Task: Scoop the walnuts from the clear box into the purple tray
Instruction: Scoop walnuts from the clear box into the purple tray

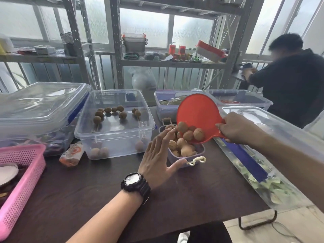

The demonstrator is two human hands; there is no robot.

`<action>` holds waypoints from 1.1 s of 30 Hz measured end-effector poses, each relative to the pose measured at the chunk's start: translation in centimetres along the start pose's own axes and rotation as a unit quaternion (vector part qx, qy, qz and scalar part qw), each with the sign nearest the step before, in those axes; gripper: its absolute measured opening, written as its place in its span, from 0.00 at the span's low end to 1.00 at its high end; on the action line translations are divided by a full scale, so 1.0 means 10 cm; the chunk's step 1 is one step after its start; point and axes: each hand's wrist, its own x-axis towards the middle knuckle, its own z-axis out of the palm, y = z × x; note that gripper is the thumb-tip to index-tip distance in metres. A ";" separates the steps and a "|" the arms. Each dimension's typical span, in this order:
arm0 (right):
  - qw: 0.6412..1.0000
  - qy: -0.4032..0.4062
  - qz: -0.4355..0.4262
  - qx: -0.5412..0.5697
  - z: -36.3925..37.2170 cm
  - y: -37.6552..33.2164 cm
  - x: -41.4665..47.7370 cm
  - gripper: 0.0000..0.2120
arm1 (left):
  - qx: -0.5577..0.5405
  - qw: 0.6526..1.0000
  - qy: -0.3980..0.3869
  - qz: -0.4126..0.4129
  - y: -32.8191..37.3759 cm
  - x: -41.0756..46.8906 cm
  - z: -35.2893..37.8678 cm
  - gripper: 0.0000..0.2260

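The purple tray [177,161] sits mid-table, heaped with walnuts [185,149]. Above it a red scoop [198,111] is tilted down, several walnuts [191,133] sliding off its lower lip into the tray. My right hand [236,128] grips the scoop's handle from the right. My left hand [157,158] is spread flat against the tray's left side, fingers straight beside the pile and thumb on the front wall. The clear box [114,135] stands to the left of the tray with several walnuts [108,113] left on its bottom.
A pink basket [19,174] sits at the left edge, a lidded clear bin [40,106] behind it. A long clear bin [273,165] lies along the right. More bins [240,100] stand at the back. A person in black [294,81] stands far right by metal shelves [157,62].
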 end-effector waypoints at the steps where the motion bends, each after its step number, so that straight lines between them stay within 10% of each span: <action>1: 1.000 0.005 -0.005 -0.009 0.00 -0.01 0.00 0.18 | -0.012 1.000 0.002 -0.014 0.00 0.02 0.01 0.39; 33: 0.995 0.048 -0.017 -0.082 -0.05 0.11 0.00 0.19 | -0.034 0.995 -0.020 -0.093 -0.09 0.04 0.12 0.51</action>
